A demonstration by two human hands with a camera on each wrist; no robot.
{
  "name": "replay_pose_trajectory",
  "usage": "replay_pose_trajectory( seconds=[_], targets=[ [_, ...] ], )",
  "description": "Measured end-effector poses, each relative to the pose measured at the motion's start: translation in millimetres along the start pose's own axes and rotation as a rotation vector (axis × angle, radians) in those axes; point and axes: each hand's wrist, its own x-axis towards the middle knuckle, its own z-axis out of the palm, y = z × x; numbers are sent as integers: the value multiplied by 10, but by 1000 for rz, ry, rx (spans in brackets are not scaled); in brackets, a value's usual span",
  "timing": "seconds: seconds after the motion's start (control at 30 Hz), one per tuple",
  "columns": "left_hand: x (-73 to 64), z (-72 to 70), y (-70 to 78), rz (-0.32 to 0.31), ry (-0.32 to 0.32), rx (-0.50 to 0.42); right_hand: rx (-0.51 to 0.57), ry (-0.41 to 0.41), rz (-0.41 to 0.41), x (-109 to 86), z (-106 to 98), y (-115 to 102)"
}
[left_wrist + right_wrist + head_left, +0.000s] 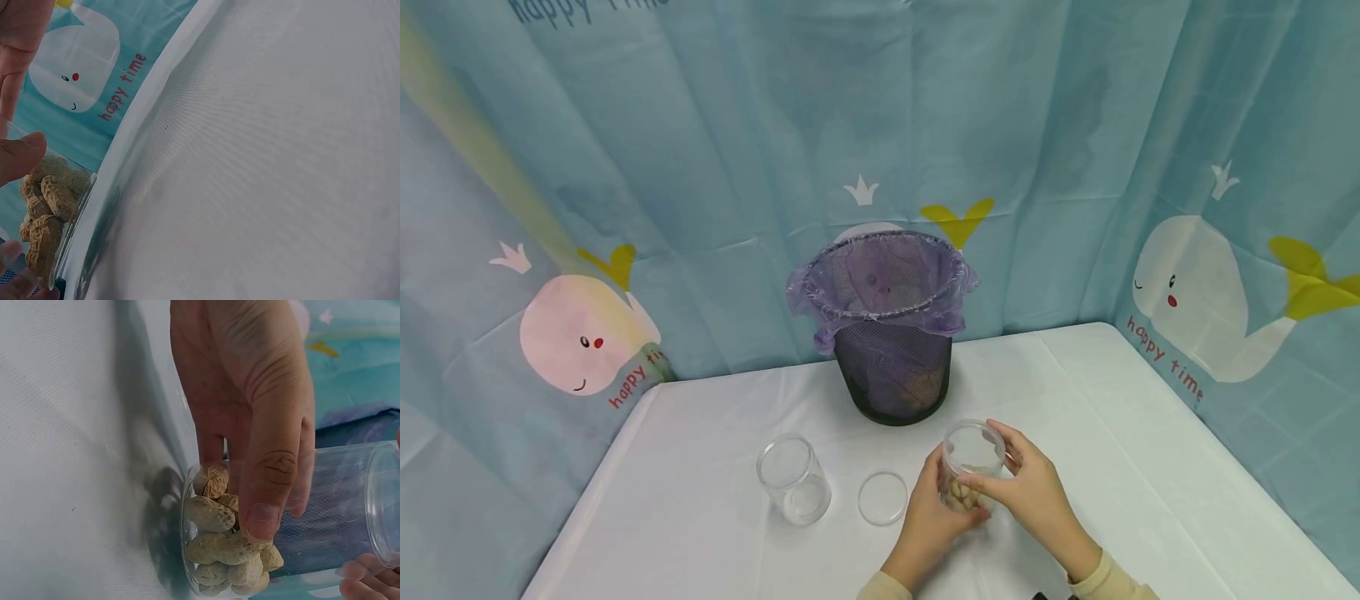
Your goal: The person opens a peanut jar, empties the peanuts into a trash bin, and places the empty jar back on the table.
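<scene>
Both hands hold a clear jar (973,450) with unshelled peanuts (960,493) at its bottom, at right of centre in the head view. My left hand (928,521) grips it low on the left, thumb across the front near the base. The right hand (1030,487) holds it from the right, its thumb on the front and fingers up by the rim. Through the wall, the right wrist view shows the peanuts (225,547) heaped against the base, close to the white cloth. In the left wrist view, peanuts (50,203) show between fingertips.
A second clear jar (793,492), tilted in appearance, stands to the left. Between the jars lies a clear round lid (882,520). Behind them stands a black mesh bin (895,375) lined with a purple bag (955,312). Printed curtains (737,208) surround the white table (685,483).
</scene>
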Motion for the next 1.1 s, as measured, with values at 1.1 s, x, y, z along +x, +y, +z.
replay_pose_trajectory(
  seconds=[1.1],
  targets=[
    [-87,-143,282,67,66,29,108,-55,-32,-22,-156,-187]
  ],
)
